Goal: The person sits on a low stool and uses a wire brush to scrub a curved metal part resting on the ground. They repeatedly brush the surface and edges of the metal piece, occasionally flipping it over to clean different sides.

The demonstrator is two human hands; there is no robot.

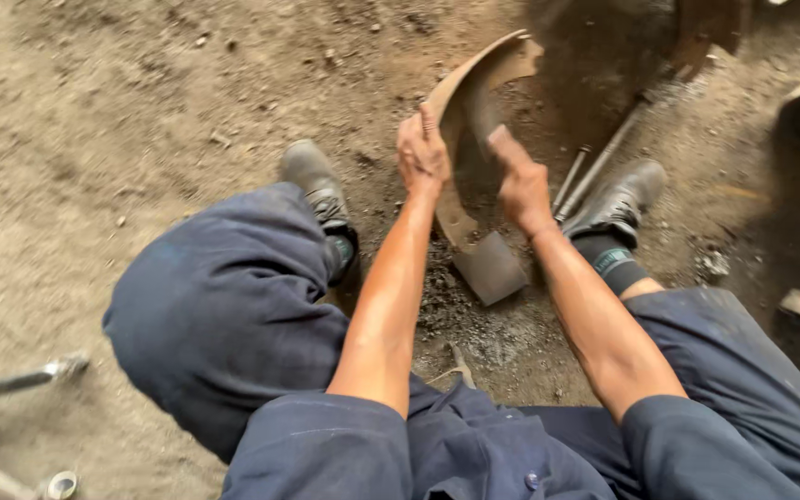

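Curved rusty metal piece (474, 120) — gripped by left hand (421, 153), right hand (520, 181) pressing it.

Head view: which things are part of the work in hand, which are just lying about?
In hand:
- curved metal plate, rusty, standing on the dirt
- left hand gripping its left edge
- right hand on its inner face

Lying about:
- metal rods beside the right shoe
- tool at far left
- dirt floor
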